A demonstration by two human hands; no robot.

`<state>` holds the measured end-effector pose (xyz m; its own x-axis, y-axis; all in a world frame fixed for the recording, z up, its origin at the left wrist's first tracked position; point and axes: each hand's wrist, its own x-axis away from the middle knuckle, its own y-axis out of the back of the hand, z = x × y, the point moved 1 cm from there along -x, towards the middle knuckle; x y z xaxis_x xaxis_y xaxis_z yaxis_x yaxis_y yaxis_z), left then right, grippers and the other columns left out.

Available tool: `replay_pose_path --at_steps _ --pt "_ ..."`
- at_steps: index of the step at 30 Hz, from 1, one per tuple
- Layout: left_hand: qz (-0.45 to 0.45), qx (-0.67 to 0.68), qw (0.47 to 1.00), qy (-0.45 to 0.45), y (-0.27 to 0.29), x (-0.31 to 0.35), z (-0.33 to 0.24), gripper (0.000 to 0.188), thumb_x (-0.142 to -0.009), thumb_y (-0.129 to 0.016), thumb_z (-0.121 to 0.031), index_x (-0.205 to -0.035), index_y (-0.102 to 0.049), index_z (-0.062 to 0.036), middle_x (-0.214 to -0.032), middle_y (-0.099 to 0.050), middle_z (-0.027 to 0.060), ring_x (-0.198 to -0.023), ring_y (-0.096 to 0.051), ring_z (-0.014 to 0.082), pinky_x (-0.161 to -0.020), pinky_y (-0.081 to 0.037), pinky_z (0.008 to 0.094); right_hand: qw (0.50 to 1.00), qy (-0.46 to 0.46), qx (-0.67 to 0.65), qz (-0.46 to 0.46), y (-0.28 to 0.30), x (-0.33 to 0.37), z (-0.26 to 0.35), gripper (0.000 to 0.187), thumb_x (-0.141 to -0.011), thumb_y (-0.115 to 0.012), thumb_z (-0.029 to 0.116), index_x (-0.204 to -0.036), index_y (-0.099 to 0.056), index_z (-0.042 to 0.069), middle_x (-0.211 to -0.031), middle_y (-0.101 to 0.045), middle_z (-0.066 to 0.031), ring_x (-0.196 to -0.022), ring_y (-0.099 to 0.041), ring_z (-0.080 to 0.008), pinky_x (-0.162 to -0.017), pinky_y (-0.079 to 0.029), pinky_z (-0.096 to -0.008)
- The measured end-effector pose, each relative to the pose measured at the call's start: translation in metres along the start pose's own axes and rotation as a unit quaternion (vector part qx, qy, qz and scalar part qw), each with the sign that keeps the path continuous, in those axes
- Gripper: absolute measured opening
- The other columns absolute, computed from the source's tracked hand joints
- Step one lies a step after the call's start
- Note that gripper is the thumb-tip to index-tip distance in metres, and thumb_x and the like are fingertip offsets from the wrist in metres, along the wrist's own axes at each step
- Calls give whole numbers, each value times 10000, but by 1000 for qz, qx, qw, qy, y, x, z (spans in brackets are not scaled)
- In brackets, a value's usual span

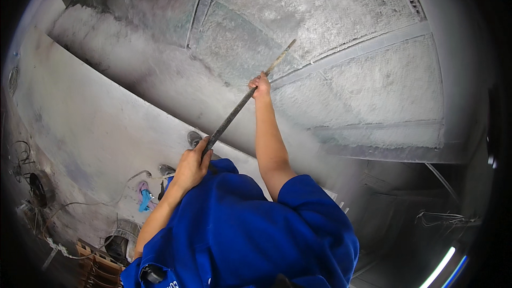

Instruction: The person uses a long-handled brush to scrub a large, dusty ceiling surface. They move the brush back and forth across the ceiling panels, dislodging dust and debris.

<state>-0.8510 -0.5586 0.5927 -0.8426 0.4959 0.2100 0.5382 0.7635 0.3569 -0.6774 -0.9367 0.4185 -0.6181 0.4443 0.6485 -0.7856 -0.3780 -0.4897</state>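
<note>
A long dark rod with a paler, worn-looking far end slants up and right in front of me. My right hand is closed around its upper part, arm stretched out. Lower down, my left hand grips the rod close to my body, fingers wrapped about it. Beyond the hands spreads a large grey, powdery surface divided by raised strips. The rod's tip lies over this surface; whether it touches cannot be made out.
A straight ledge edge runs diagonally past my shoes. On the left floor are a blue and pink cloth, a bucket-like container, a cable, a dark round drum and a wooden slatted crate. Loose wires show at right.
</note>
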Motion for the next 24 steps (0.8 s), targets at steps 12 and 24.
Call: replay_pose_path --at_steps 12,24 --pt "16 2 1000 -26 -4 8 -1 414 -999 -620 -140 -1363 -583 54 -730 -638 306 -743 -678 484 -706 -519 526 999 22 -27 -35 30 20 14 355 -1101 -510 350 -859 -398 115 -650 -292 25 -481 -293 -111 -429 -266 -281" --pt "32 11 999 -35 -4 13 -7 423 -1000 -623 -130 -1379 -574 50 -771 -666 299 -775 -687 479 -735 -531 517 998 54 -27 -20 28 41 35 360 -1095 -517 357 -844 -403 126 -644 -303 24 -482 -294 -111 -432 -265 -283"
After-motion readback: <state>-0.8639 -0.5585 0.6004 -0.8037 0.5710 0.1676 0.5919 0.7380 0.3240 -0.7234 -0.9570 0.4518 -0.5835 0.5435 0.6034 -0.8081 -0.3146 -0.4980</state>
